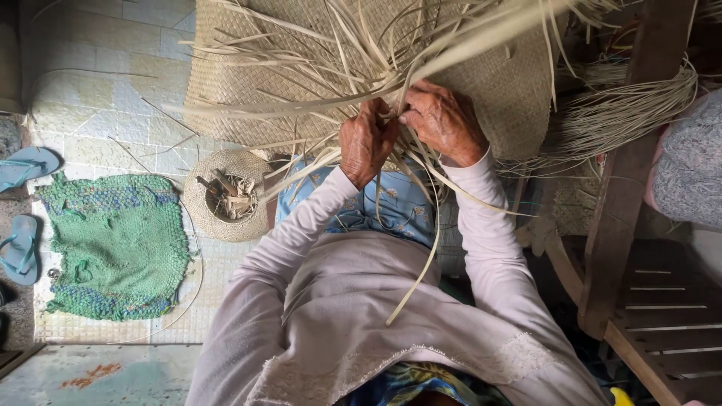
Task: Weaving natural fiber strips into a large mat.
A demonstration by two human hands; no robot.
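Observation:
A wide woven straw mat [248,75] lies in front of me, with many loose pale strips [353,53] fanning from its near edge. My left hand [366,141] pinches several of these strips close to the mat's edge. My right hand [445,122] grips other strips right beside it, the fingertips of both hands almost touching. Long strips trail down over my lap and pale long sleeves. Part of the mat's edge is hidden behind my hands.
A straw hat [197,197] holding scraps lies upturned on the tiled floor at left. Beside it is a green knitted mat [113,244], and blue flip-flops [22,203] at far left. A wooden chair [639,248] and a bundle of thin fibres [632,113] are at right.

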